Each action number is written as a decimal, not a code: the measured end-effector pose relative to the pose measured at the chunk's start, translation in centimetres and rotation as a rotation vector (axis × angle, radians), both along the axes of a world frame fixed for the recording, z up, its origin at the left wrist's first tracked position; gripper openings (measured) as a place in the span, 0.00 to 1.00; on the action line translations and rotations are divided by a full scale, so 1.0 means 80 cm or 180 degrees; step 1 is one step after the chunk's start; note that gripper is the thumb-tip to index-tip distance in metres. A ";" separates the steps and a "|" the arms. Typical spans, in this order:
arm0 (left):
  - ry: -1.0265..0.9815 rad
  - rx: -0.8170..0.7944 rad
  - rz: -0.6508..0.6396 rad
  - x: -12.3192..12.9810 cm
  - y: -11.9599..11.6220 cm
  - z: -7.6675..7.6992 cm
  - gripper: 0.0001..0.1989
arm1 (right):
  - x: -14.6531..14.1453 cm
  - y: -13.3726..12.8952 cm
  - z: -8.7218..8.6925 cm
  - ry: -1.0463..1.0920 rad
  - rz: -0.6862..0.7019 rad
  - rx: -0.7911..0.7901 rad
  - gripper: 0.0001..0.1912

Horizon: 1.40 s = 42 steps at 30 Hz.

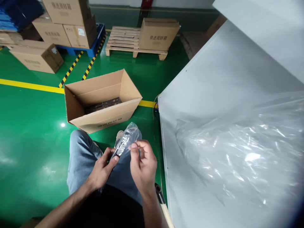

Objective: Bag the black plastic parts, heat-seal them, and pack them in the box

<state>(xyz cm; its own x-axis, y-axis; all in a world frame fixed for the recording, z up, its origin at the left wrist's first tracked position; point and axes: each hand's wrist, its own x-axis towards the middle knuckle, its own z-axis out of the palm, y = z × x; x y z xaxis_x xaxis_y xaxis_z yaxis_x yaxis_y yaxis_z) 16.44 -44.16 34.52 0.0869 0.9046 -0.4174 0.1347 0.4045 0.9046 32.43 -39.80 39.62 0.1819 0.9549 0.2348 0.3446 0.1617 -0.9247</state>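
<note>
- Closest to the body, a slim dark piece [121, 148] sits above the lap, tilted, its far end inside a clear plastic bag [133, 129]; the film is crinkled, with bright white glints that hide much of the surface beneath.
- The left hand [103, 169] grasps the near end of this piece, thumb on top and fingers curled around the side; how much film lies under them cannot be told.
- The right hand [143, 164] has thumb and forefinger brought together on the bag's edge, pinching the thin film, with the other fingers loosely bent.
- Under the hands are faded blue denim trousers [79, 158], soft and creased at the knee.
- Beside the right forearm, a pale rod [167, 215] ends in a black tubular tip.
- To the right stands a broad, smooth grey surface [185, 98], straight-edged, with a heap of glossy, wrinkled clear plastic [235, 158] spread over it.
- Beyond the knees, an open rectangular carton [104, 122] of plain brown cardboard holds flat dark pieces [102, 105] along its bottom.
- The floor [30, 126] is shiny green, crossed by a yellow line [30, 85].
- Farther off, a slatted wooden pallet [122, 38] bears a closed carton [159, 34]; left of it, stacked cartons [64, 12] rest on a blue pallet [93, 49].
</note>
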 end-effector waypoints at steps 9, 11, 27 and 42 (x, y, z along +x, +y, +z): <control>-0.0216 0.0464 0.0383 0.014 0.014 -0.006 0.20 | -0.012 -0.012 0.035 -0.0927 0.0332 0.0855 0.10; -0.0484 0.0440 0.0610 0.018 0.014 -0.011 0.21 | -0.014 -0.013 0.024 -0.0970 0.0325 0.0768 0.17; -0.1969 -0.1258 0.0150 -0.084 0.041 0.012 0.40 | 0.027 -0.010 0.018 -0.2194 0.2297 0.1170 0.24; -0.0082 0.0521 0.0096 -0.019 0.031 0.039 0.25 | 0.017 -0.028 -0.041 -0.1022 0.0545 0.0897 0.29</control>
